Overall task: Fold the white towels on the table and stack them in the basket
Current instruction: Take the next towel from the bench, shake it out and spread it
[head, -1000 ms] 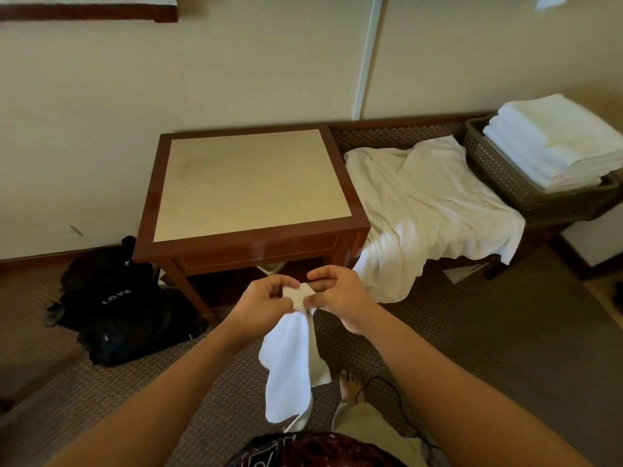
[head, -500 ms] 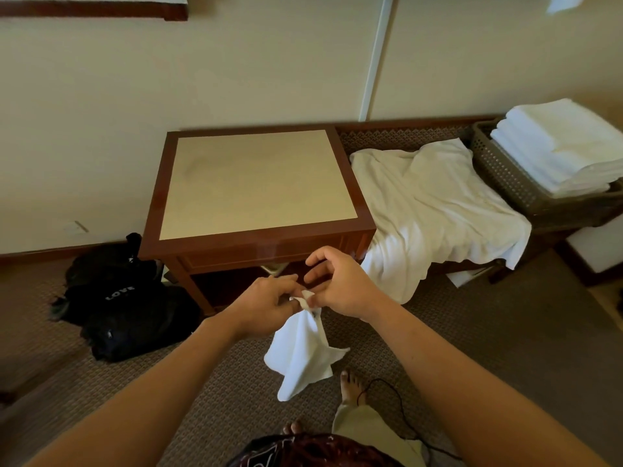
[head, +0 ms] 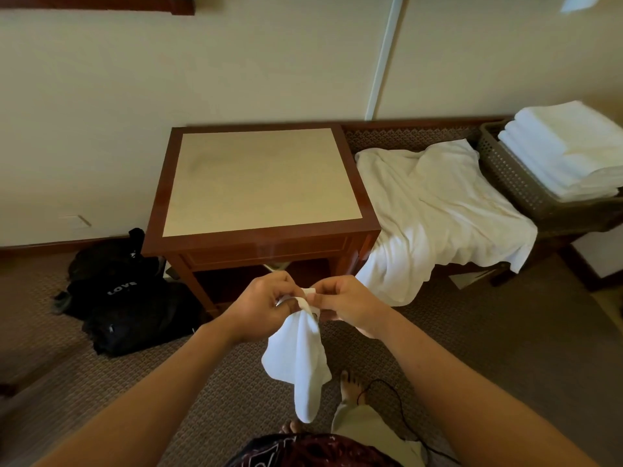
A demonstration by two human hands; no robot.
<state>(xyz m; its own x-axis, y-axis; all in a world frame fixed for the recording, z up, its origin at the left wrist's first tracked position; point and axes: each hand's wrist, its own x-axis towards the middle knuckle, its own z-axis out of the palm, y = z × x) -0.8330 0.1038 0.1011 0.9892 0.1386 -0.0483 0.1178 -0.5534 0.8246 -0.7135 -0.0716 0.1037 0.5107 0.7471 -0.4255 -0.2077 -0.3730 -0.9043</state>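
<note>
Black bags [head: 124, 298] lie on patterned carpet [head: 505, 332] left, against the wall [head: 236, 62]

The scene is viewed from a single head-worn camera, angled forward and down, close above the hands [head: 303, 305].

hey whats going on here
A person holds a small white towel in front of the wooden table, left hand and right hand pinching its top edge so it hangs. A large unfolded towel lies on the bench; folded towels already fill the basket.
</note>
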